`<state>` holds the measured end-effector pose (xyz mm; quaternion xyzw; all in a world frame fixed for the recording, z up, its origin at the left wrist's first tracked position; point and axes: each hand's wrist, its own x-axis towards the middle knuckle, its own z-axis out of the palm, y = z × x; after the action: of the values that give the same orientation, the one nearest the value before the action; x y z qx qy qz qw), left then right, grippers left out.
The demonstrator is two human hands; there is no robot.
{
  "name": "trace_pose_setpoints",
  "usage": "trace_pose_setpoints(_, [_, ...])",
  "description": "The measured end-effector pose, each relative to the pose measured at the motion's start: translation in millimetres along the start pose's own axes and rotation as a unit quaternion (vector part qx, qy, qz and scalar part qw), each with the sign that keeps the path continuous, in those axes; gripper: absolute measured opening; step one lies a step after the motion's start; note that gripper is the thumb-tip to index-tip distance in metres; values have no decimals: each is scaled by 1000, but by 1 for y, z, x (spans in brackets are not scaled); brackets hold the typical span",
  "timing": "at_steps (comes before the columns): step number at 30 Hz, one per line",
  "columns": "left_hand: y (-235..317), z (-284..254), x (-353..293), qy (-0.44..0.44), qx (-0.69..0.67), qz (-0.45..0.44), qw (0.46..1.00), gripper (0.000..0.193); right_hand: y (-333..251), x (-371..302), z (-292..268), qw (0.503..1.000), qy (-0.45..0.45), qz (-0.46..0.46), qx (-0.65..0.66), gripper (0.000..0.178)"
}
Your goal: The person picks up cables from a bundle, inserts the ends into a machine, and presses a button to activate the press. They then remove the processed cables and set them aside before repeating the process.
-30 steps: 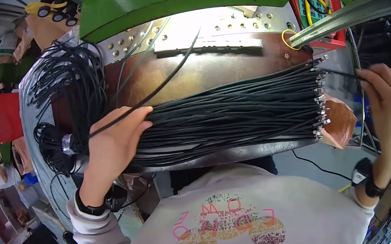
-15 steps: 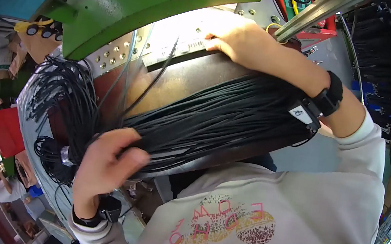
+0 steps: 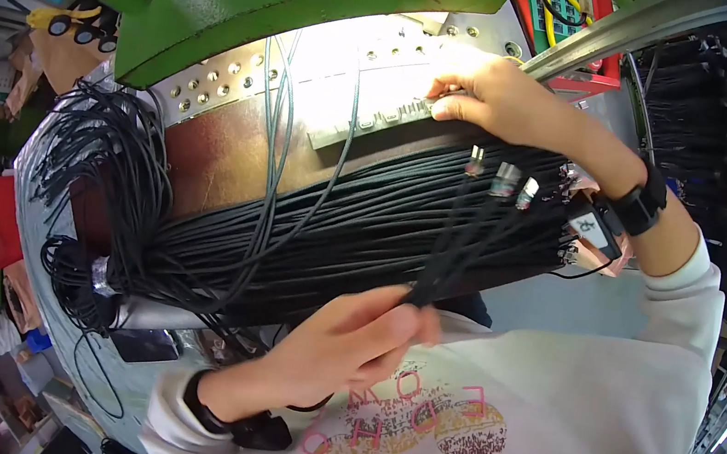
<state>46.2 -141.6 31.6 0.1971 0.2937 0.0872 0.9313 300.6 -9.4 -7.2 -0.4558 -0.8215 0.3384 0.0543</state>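
Observation:
My left hand (image 3: 347,341) is closed round a few black cables (image 3: 445,271) in front of my chest. Their metal-tipped ends (image 3: 506,180) point away from me and are blurred. Below the bright light, my right hand (image 3: 498,97) has thumb and fingers pinched at the right end of a slotted metal strip (image 3: 388,117); what lies between the fingertips is too small to make out. A thick bundle of black cables (image 3: 335,232) stretches across the bench between me and the strip. Several loose cables (image 3: 275,159) run over it toward the light.
A green curved machine frame (image 3: 319,16) arches over the far side. Coiled cable ends (image 3: 107,135) hang at the left, near a dark phone (image 3: 144,344). A metal bar (image 3: 631,42) slants across the upper right, beside a red bin (image 3: 591,64) holding yellow-handled pliers.
My left hand has moved right from the left of the bundle and now holds a few cables, ends raised. My right hand has shifted slightly right and stays at the strip.

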Motion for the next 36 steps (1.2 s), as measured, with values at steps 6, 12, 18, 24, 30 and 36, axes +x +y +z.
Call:
trace_pose_setpoints(6, [-49, -19, 3, 109, -23, 173, 979, 32, -23, -18, 36, 971, 185, -145, -35, 25])
trace_pose_setpoints(12, [-47, -24, 8, 109, -3, 179, 978, 31, -68, -41, 54, 910, 324, -175, -192, 23])
trace_pose_setpoints(18, [-48, -16, -3, 232, 30, 260, 937, 29, -57, -15, 78, 908, 360, -165, -138, 21])
trace_pose_setpoints(24, [-44, -27, -9, 235, 34, 293, 926, 29, -73, 8, 87, 944, 275, -178, -44, 18])
trace_pose_setpoints(30, [-41, -31, -13, 181, -37, 244, 952, 30, -84, 5, 81, 955, 213, -170, -114, 18])
trace_pose_setpoints(36, [-33, -31, -11, 128, -28, 204, 970, 29, -86, 7, 61, 940, 217, -214, -155, 21])
